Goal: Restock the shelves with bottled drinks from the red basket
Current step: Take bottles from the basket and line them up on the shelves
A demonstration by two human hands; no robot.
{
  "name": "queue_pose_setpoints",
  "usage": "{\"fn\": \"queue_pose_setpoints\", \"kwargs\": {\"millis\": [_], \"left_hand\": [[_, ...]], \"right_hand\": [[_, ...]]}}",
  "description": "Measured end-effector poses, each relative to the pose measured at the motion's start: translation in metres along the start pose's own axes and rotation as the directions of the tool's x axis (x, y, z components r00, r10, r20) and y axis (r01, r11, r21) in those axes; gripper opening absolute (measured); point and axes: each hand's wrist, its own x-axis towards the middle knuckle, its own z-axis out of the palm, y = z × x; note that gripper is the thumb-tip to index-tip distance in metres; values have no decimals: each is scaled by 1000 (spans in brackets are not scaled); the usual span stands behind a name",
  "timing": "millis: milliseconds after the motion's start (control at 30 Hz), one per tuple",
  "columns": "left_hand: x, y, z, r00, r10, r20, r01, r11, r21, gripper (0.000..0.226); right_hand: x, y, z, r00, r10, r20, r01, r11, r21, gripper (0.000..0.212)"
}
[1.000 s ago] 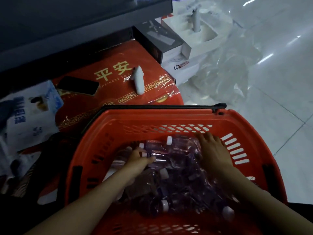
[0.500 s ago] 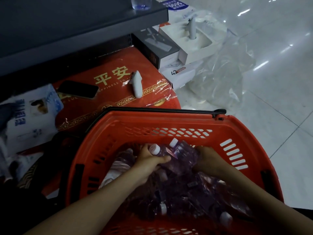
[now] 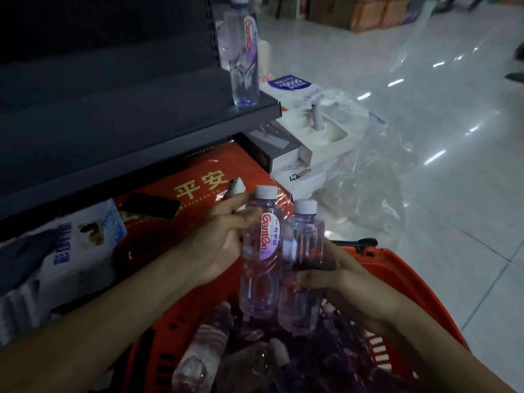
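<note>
Left hand [image 3: 224, 245] closed around labelled bottle [image 3: 262, 256]; right hand [image 3: 340, 276] closed around second bottle [image 3: 302, 268], touching the first. Both upright, above red basket [image 3: 397, 268]. Shelf [image 3: 141, 120] beyond the grips, upper left.

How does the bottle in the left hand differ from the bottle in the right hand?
The left-hand bottle shows its red-lettered label; the right-hand bottle shows mostly clear plastic. The left-hand bottle's cap sits higher than the right-hand bottle's. Both are upright, white-capped, touching, above the red basket.
</note>
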Motion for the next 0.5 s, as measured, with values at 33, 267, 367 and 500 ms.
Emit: {"fn": "queue_pose_setpoints", "kwargs": {"millis": [33,267,367,500], "left_hand": [[2,15,-1,999,44,25,-44,999,20,37],[24,107,-9,908,415,51,-416,909,23,42],[29,138,-24,840,542,22,-542,840,19,38],[22,169,-55,730,678,-88,-673,735,85,37]], "right_hand": [[4,-12,6,999,-50,-7,50,999,-20,59],[63,-85,48,883,-379,-275,327,920,-217,62],[99,-115,64,821,-479,-311,376,863,-337,67],[147,-146,94,773,-582,-253,452,785,-424,66]]}}
